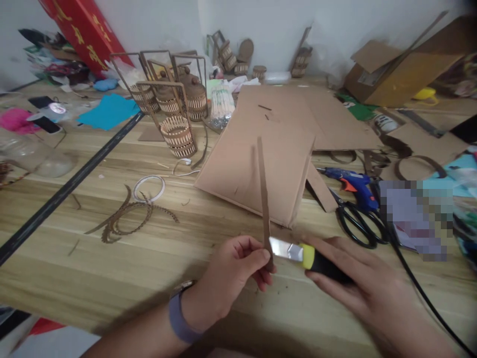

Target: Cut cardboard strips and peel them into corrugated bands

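Note:
Between the thumb and fingers of my left hand (238, 271) is the lower end of a narrow brown cardboard strip (263, 191), which points up and away over a cardboard sheet (231, 164). My right hand (357, 278) is wrapped round a utility knife (324, 266) with a black and yellow handle. The knife's metal end meets the strip just above my left fingertips; whether it cuts in is too small to tell. A purple band circles my left wrist. Right of the sheet lie black-handled scissors (361, 223) and a blue glue gun (346, 181).
Several small slatted baskets with tall handles (179, 136) stand behind on the left. Curled cardboard strips (128, 219) and a white tape ring (149, 189) lie left of my hands. A black cable (417, 283) runs along the right. An open cardboard box (406, 69) stands back right.

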A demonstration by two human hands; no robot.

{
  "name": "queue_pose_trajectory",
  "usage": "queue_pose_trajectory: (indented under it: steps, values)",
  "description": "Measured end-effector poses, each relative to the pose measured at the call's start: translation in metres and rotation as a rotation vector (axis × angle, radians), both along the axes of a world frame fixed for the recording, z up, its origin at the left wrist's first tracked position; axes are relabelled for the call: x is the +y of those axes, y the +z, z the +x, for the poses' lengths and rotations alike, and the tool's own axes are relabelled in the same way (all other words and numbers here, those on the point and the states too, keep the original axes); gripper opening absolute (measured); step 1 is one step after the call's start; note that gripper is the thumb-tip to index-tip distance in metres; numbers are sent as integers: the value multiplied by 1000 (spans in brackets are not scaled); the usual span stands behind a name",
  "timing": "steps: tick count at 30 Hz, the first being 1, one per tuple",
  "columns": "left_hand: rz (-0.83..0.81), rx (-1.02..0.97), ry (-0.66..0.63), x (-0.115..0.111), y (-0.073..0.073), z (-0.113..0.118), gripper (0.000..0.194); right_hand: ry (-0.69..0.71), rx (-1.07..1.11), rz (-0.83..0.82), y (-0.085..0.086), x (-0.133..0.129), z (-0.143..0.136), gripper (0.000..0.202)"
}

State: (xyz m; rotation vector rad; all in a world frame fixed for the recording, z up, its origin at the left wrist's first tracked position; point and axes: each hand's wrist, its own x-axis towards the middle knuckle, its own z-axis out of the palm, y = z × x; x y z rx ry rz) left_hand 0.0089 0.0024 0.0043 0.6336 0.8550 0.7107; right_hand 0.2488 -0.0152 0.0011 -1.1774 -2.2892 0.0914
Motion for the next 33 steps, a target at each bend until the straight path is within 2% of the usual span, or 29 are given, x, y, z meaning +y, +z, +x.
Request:
queue_pose_trajectory:
  steps: [3, 6, 15, 21, 26, 33]
  values:
    - [24, 32, 20, -1, -2, 1, 33, 45, -11, -21, -2, -4, -11, 36]
    - [60, 36, 3, -2, 0, 2, 34, 27, -25, -24, -5, -4, -16, 36]
    - [112, 55, -16, -3, 4, 1, 32, -1, -40, -22, -9, -3, -9, 39]
    - [109, 22, -18, -3, 6, -1, 33, -25, -54, -1, -6, 0, -2, 41]
    - [104, 27, -28, -4, 7, -1, 32, -115, -51, -24, 1, 3, 8, 38]
    - [85, 116, 11, -1, 3, 2, 29, -52, -1, 0, 2, -1, -5, 35]
